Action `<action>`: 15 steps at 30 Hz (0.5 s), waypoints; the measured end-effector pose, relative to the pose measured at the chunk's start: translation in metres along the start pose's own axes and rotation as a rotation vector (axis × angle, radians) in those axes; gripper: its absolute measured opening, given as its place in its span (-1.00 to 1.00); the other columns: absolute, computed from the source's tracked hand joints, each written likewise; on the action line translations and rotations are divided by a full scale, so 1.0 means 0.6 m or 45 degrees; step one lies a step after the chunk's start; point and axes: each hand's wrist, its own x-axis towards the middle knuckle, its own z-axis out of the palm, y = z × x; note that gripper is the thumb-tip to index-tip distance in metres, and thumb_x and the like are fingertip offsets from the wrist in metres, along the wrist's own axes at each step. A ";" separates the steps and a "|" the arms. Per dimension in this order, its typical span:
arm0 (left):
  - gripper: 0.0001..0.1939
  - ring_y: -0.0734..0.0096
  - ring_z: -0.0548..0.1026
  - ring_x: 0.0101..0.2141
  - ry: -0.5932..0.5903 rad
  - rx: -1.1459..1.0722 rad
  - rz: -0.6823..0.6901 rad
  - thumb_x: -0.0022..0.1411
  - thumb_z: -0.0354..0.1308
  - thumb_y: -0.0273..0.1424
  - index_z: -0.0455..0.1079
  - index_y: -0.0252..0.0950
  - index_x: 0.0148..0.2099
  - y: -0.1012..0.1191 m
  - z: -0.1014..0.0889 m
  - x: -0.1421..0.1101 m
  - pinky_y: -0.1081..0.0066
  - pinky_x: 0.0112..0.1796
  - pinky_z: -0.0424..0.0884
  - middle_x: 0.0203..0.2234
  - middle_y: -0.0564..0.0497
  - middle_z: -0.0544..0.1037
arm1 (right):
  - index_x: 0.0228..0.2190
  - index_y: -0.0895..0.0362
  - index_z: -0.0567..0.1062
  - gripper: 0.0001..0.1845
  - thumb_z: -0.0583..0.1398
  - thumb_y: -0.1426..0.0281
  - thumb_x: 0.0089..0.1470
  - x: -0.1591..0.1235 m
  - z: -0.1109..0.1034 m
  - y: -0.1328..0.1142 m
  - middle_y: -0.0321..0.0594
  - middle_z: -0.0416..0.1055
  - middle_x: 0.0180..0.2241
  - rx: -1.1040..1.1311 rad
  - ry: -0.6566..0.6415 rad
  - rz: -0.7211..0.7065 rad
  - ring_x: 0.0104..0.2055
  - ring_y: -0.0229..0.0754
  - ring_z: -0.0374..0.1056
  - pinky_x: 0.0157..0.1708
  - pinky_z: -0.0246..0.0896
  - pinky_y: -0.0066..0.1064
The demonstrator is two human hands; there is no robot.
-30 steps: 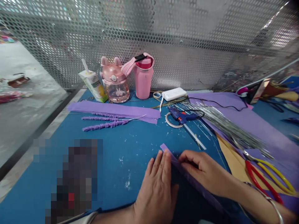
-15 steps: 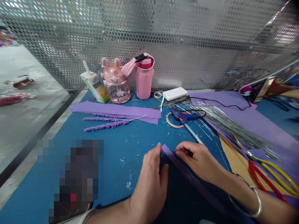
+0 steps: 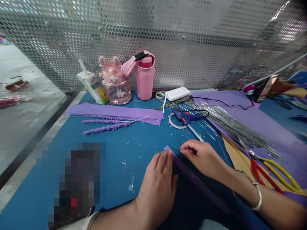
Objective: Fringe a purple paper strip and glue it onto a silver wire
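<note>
My left hand [image 3: 158, 183] lies over the near edge of a narrow purple paper strip [image 3: 179, 163], its fingers stretched out side by side and the fingertips resting on the strip near its far end. The strip runs diagonally down to the right into shadow. Just right of it, my right hand [image 3: 200, 156] is closed in a pinch on a thin wire [image 3: 176, 148], whose tip points left toward the strip. A silver bangle [image 3: 258, 196] circles the right wrist.
Purple paper strips [image 3: 115, 112] and fringed purple stems [image 3: 107, 128] lie at the back left. A blue glue gun [image 3: 189, 117], a bundle of wires [image 3: 240, 129] and red-and-yellow-handled scissors [image 3: 280, 172] are on the right. A pink bottle [image 3: 145, 81] stands behind. A pixelated dark object [image 3: 81, 182] lies left.
My left hand has shifted right, its fingertips now on the strip rather than beside its edge. The right hand keeps its pinch, and more wire shows. The view has shifted slightly.
</note>
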 end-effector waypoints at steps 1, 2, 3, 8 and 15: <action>-0.48 0.07 0.20 0.18 -0.038 0.061 0.050 0.30 -0.07 -0.38 0.09 -0.40 0.27 0.000 0.002 0.001 0.06 0.11 0.24 0.20 -0.20 0.25 | -0.46 0.08 0.47 -0.86 0.13 0.42 0.10 0.002 -0.002 0.003 -0.34 0.42 -0.49 -0.030 0.004 0.013 -0.47 -0.28 0.28 -0.44 0.15 -0.45; -0.49 0.06 0.17 0.20 -0.075 0.113 0.090 0.31 -0.07 -0.34 0.12 -0.39 0.26 0.000 0.003 0.003 0.05 0.13 0.22 0.21 -0.18 0.24 | -0.46 0.08 0.48 -0.86 0.13 0.41 0.09 0.005 -0.002 0.005 -0.34 0.42 -0.49 -0.055 0.000 0.028 -0.46 -0.27 0.29 -0.44 0.15 -0.45; -0.49 0.05 0.16 0.21 -0.104 0.154 0.116 0.31 -0.08 -0.29 0.15 -0.40 0.25 0.000 0.004 0.005 0.03 0.14 0.20 0.22 -0.19 0.23 | -0.45 0.07 0.48 -0.86 0.13 0.41 0.09 0.007 -0.001 0.006 -0.34 0.44 -0.47 -0.077 -0.012 0.039 -0.44 -0.27 0.30 -0.44 0.15 -0.45; -0.42 0.08 0.13 0.23 -0.152 0.237 0.119 0.31 -0.11 -0.18 0.12 -0.41 0.26 -0.004 0.006 0.008 0.03 0.16 0.15 0.23 -0.21 0.20 | -0.42 0.08 0.52 -0.83 0.12 0.45 0.11 0.012 0.016 0.004 -0.33 0.47 -0.43 -0.116 -0.064 -0.040 -0.37 -0.26 0.35 -0.35 0.17 -0.45; -0.37 0.10 0.09 0.25 -0.187 0.260 0.090 0.30 -0.11 -0.14 0.07 -0.40 0.29 -0.004 0.009 0.007 0.04 0.17 0.14 0.28 -0.18 0.11 | -0.38 0.07 0.56 -0.81 0.13 0.48 0.11 0.013 0.025 0.012 -0.32 0.49 -0.42 -0.115 -0.076 -0.165 -0.38 -0.29 0.36 -0.32 0.18 -0.46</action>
